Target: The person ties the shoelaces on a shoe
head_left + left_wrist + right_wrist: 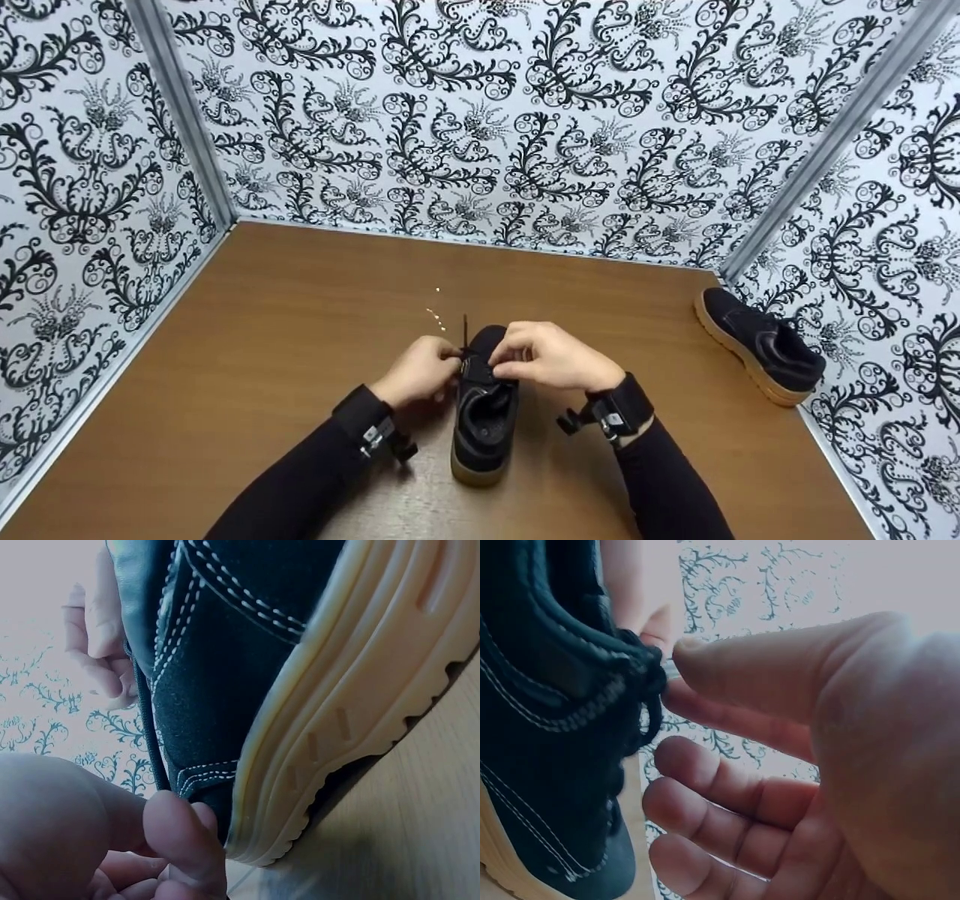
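Note:
A black shoe (484, 427) with a tan sole stands on the table, its toe pointing away from me. At its left side my left hand (424, 369) pinches a dark shoelace (148, 727) between thumb and fingertips. Over the lacing, from the right, comes my right hand (559, 356). Its thumb and index fingertip are beside the tied laces (651, 682), with a gap between them, and the other fingers are loosely bent. One lace end (465, 330) sticks out past the left hand. The laces under the hands are partly hidden in the head view.
A second black shoe (757, 345) with a tan sole lies at the right, by the patterned wall (847, 300). Small bright specks (435, 315) show on the wooden table (300, 300) beyond the left hand. Patterned panels stand at the back and both sides.

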